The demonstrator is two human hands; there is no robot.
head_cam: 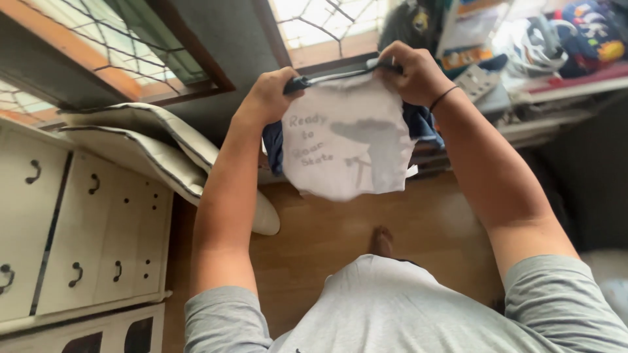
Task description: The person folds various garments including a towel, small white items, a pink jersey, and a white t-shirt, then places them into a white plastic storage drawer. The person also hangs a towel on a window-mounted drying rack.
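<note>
A small white shirt (347,147) with a dark blue collar and sleeves hangs in front of me, turned so a grey print shows on the fabric. My left hand (271,95) grips the collar edge at the left. My right hand (412,68) grips the same edge at the right, a thin black band on its wrist. Both arms are raised and the shirt is stretched between the hands, hanging free above the floor.
A white drawer cabinet (85,229) with dark handles stands at the left, with folded cushions (144,147) on top. A barred window (131,39) is behind it. A cluttered shelf (543,65) sits at the upper right. A wooden floor (327,229) lies below, my bare foot (381,240) on it.
</note>
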